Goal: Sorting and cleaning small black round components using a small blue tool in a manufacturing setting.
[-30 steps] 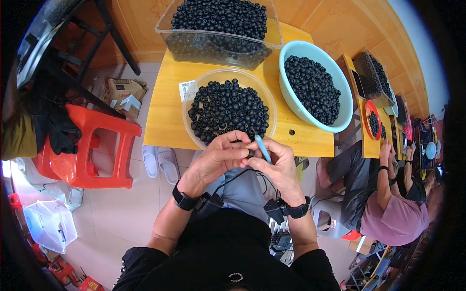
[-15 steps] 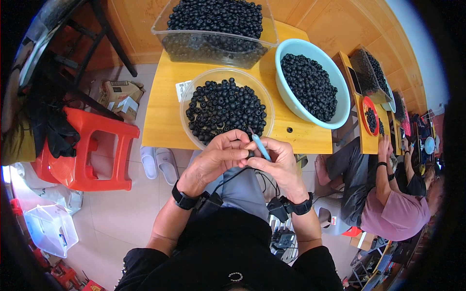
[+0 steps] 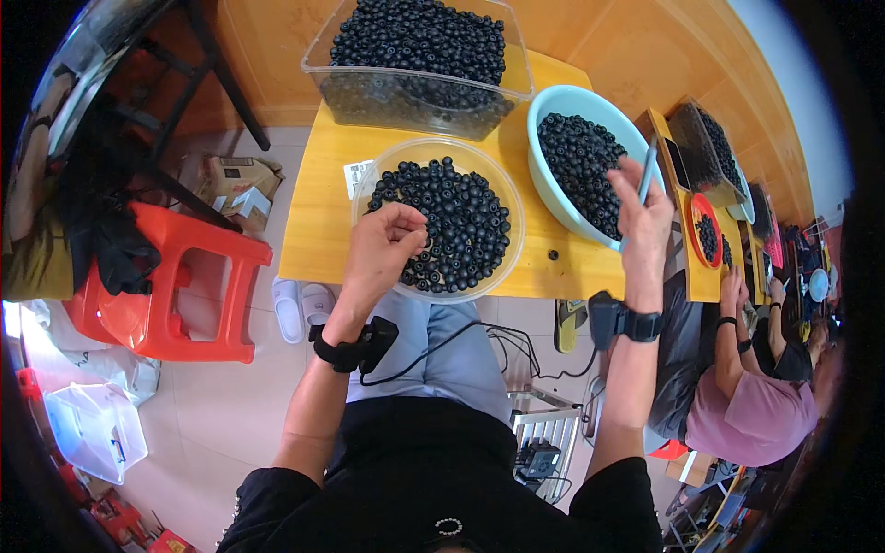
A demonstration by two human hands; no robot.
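My left hand (image 3: 376, 253) is over the left side of a round clear bowl (image 3: 441, 296) of small round black beads with holes (image 3: 456, 217). Its fingertips are pinched together at the beads, and whatever they hold is hidden. Over the right side of a light blue basin (image 3: 564, 207), my right hand (image 3: 645, 229) grips a slim, pale blue pen-like tool (image 3: 649, 168), pointing upward. More black beads (image 3: 581, 166) fill that basin. One loose bead (image 3: 553, 254) lies on the yellow table (image 3: 318, 230) between bowl and basin.
A clear rectangular box (image 3: 406, 109) heaped with beads stands behind the bowl. A red stool (image 3: 189, 276) is at the left. Black cable (image 3: 442, 341) hangs between my wrists. To the right, a person in a pink shirt (image 3: 751, 419) sits at another table with a red dish (image 3: 705, 230).
My hands were together in front of the bowl, holding a bead and the tool. They have parted: the left went forward to the bowl, the right moved to the basin with the tool.
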